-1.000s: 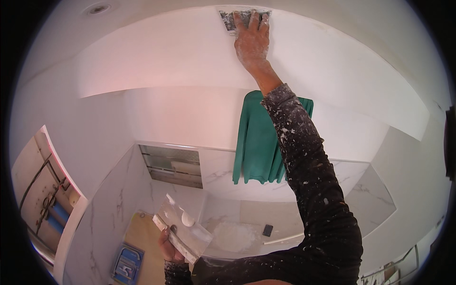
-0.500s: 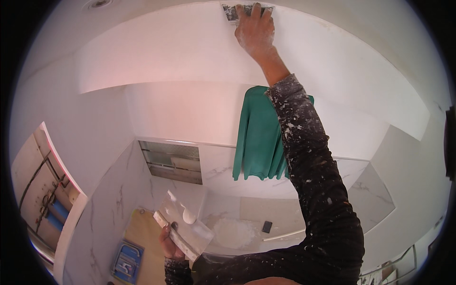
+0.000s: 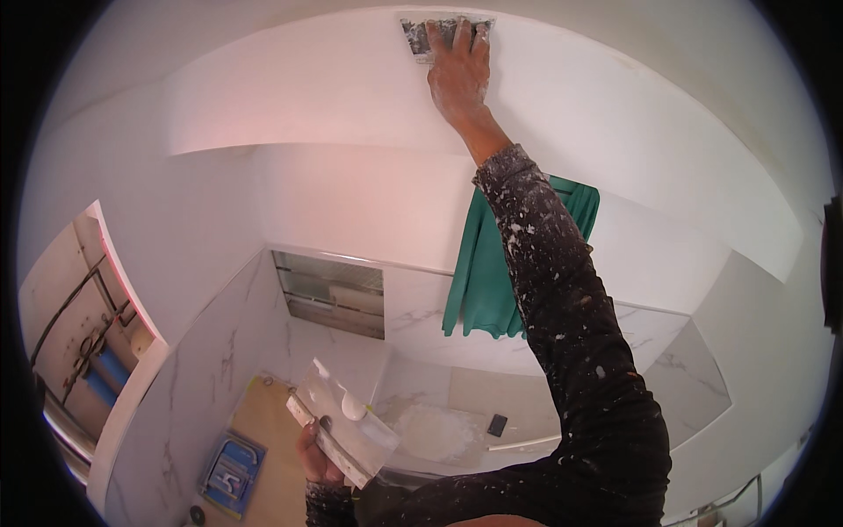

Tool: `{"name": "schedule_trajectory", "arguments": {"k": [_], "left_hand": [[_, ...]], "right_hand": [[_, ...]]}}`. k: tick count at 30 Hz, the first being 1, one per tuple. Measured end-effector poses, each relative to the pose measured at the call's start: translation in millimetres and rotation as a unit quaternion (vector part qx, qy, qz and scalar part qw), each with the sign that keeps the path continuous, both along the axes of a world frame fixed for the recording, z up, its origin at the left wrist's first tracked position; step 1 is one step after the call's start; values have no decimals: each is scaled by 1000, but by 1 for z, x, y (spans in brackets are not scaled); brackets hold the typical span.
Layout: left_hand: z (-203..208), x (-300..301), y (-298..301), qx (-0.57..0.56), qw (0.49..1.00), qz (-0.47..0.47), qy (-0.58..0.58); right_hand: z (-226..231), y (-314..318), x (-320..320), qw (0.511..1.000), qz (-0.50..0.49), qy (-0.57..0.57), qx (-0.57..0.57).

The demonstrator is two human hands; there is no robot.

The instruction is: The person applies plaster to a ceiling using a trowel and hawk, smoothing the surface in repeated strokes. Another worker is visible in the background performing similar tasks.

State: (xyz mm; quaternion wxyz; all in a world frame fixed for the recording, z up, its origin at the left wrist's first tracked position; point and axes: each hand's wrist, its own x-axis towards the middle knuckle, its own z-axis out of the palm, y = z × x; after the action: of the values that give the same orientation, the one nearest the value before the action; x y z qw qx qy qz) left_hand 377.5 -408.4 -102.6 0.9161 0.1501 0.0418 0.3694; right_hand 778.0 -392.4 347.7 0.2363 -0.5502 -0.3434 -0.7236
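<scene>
High overhead, my right hand [image 3: 459, 77] presses a wide putty knife [image 3: 416, 38] against the white upper wall, just under the ceiling edge. Its fingers are spread over the stained blade, and the right arm stretches fully up. Down at the lower left, my left hand [image 3: 314, 454] grips a flat plastering board [image 3: 373, 434] by its whitened bar handle. A lump of white putty [image 3: 353, 406] sits on the board, near its upper edge. Both dark sleeves are spattered with white.
A green cloth [image 3: 486, 294] hangs behind the right arm. A barred window opening [image 3: 329, 294] is left of it. Below lie a dark small box [image 3: 497, 425] and a blue case [image 3: 232, 474]. At far left, a wall opening shows blue cylinders [image 3: 107, 373].
My right hand and the putty knife have slid left along the wall, a little lower in the picture. The whole view has shifted slightly. The left hand keeps its hold on the board.
</scene>
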Motion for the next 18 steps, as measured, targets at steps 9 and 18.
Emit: {"name": "schedule_trajectory", "arguments": {"k": [9, 18], "left_hand": [[-6, 6, 2, 7, 1000, 4, -11], [-15, 0, 11, 1, 1000, -10, -10]], "right_hand": [[1, 12, 10, 999, -40, 27, 16], [10, -12, -40, 997, -52, 44, -28]]}}
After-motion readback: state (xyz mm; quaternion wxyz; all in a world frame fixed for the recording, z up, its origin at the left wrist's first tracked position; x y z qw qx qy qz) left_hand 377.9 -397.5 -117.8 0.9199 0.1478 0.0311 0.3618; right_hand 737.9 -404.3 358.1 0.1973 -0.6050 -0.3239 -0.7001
